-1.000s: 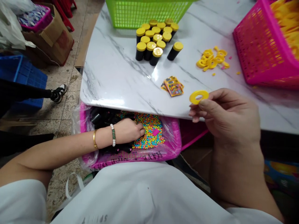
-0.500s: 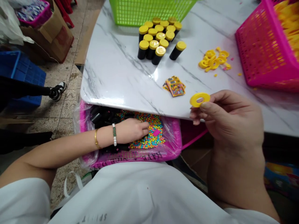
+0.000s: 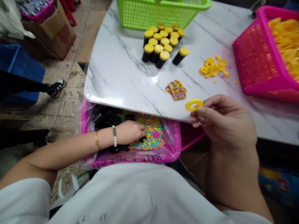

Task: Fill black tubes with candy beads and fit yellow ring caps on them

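Note:
My right hand (image 3: 221, 123) pinches a yellow ring-shaped cap (image 3: 193, 105) at the near edge of the white marble table (image 3: 121, 74). My left hand (image 3: 130, 131) reaches down into a pink basket (image 3: 130, 158) below the table edge. That basket holds small coloured candy beads (image 3: 153, 130) and black tubes (image 3: 105, 115). The left fingers are curled in the beads, over a black tube; what they grip is hidden. A cluster of black tubes with yellow caps (image 3: 162, 43) stands at the back of the table.
A green basket (image 3: 161, 12) sits behind the tubes. At the right a pink basket (image 3: 259, 62) holds yellow parts, with loose yellow rings (image 3: 213, 68) beside it. Small printed cards (image 3: 177, 89) lie mid-table. Another person's shoe (image 3: 56, 88), a blue crate (image 3: 18, 65) and cardboard boxes (image 3: 53, 34) are at left.
My left hand has shifted slightly rightward among the beads. My right hand keeps holding the yellow ring in much the same place; the view has tilted a little.

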Tool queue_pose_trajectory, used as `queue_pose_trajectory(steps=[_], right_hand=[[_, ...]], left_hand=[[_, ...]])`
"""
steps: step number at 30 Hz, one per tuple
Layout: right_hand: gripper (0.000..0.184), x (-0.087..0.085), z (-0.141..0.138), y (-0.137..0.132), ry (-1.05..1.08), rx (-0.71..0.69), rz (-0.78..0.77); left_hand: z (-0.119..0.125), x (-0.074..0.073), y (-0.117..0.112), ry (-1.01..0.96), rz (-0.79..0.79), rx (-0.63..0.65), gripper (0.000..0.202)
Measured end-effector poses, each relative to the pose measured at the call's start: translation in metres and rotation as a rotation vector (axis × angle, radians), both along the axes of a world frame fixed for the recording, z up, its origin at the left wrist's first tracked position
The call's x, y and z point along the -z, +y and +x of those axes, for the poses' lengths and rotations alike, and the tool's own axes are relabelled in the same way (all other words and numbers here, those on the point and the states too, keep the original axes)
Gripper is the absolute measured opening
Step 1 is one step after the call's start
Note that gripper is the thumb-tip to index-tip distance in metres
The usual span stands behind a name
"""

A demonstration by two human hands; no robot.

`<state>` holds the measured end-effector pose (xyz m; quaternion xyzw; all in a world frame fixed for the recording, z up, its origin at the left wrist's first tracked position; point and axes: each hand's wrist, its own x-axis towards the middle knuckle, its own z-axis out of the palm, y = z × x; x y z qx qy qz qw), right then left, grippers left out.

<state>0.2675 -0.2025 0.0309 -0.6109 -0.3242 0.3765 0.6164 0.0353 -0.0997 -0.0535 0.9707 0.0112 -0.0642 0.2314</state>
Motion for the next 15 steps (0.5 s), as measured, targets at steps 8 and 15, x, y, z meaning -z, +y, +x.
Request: queue_pose_trajectory(steps=[8,15], right_hand=[[0.025,-0.011,-0.022,0.016,0.091,-0.265,-0.052],[0.02,0.001,-0.052,0.067,0.019,-0.403,-0.156]], left_hand=[[-0.01,-0.055,0.025,-0.502,-0.445,-0.266,0.029],[-0.008,-0.061,0.057,-0.526,-0.198,-0.693,0.021]])
